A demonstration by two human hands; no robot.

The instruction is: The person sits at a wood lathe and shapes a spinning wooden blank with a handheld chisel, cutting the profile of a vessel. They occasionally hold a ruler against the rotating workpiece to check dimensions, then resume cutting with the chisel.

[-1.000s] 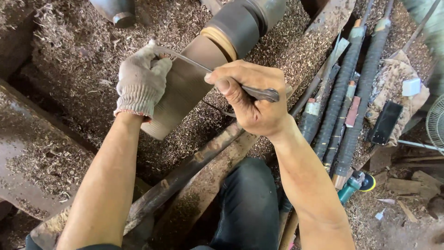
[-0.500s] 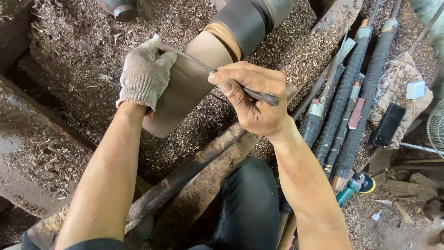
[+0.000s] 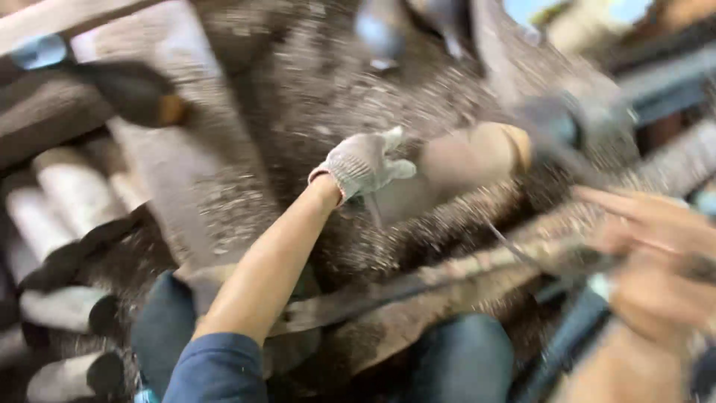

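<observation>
Sawdust-strewn floor (image 3: pixel 298 112); gloved left hand (image 3: pixel 363 164) grasps the wooden cylinder (image 3: pixel 462 160), bare right hand (image 3: pixel 656 254) at four o'clock, blurred, apparently clenching a thin blade (image 3: pixel 507 242)

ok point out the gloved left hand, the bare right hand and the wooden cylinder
gloved left hand (image 3: pixel 362 164), head view, back of the glove
bare right hand (image 3: pixel 656 254), head view, blurred knuckles at the right edge
wooden cylinder (image 3: pixel 466 157), head view, its pale side near the glove's fingertips

1. No packages, labels, signs or screens can be made out; the view is heavily motion-blurred.
2. Nothing of that kind shows beside the gloved fingers or near the bare fingers at the right edge.
</observation>
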